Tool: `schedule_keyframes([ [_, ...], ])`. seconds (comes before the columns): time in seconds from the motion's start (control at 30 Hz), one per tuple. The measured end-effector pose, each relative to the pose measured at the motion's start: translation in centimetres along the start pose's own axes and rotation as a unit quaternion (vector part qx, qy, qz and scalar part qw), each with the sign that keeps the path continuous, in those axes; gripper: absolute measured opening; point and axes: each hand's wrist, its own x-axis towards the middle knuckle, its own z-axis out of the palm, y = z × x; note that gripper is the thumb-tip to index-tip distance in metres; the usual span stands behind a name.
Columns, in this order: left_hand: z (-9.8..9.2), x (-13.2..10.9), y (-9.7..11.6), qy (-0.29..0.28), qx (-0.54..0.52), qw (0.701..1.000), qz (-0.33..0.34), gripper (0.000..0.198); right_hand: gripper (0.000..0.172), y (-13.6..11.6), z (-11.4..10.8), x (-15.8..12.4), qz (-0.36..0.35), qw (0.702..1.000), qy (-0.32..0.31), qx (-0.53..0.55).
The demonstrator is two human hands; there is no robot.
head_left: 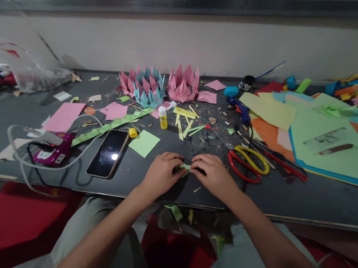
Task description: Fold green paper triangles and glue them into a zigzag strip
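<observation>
Between my two hands is a small piece of green paper [185,167], mostly covered by the fingers. My left hand [164,166] pinches its left end, and my right hand [211,170] pinches the right end. Both hands are low over the dark table, close to its front edge. A square sheet of light green paper [144,143] lies just left of my left hand. Beyond the hands stands a yellow glue stick [162,118], its yellow cap [132,133] lying apart from it. Scissors with red and yellow handles [249,163] rest right of my right hand.
A phone [108,153] and a purple power strip [54,150] with cables lie left. Folded pink and blue paper crowns [145,88] stand at the back. A long green folded strip [116,123] slants across. Right are a glue gun [241,108] and stacked coloured sheets [317,140].
</observation>
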Motion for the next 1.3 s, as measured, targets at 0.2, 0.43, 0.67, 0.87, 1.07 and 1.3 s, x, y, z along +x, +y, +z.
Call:
schedule_keyframes([
  [0.2,-2.3,0.2,-2.6,0.066,0.074,0.993,-0.066,0.028,0.01,-0.5,-0.5,1.7,0.032,0.996,0.066,-0.056],
  [0.43,-4.5,-0.8,-4.1,0.019,0.201,0.952,-0.23,0.04,0.013,2.1,-1.5,1.9,0.141,0.957,0.142,-0.211],
  [0.67,-4.7,-0.8,-3.1,0.017,0.248,0.94,-0.233,0.022,0.014,1.4,-1.1,1.8,0.107,0.975,0.152,-0.123],
  [0.87,-3.8,-1.1,-2.7,0.188,0.187,0.963,-0.053,0.013,0.034,-0.7,0.3,1.8,0.127,0.977,0.083,0.15],
  [1.07,-1.8,-1.3,-0.8,0.193,0.039,0.976,0.091,0.012,0.016,-0.9,0.8,2.0,0.082,0.948,0.061,0.302],
  [1.3,-0.5,-0.9,-0.1,0.099,-0.389,0.908,-0.118,0.069,0.017,-0.6,-0.7,1.6,0.072,0.916,0.079,0.386],
])
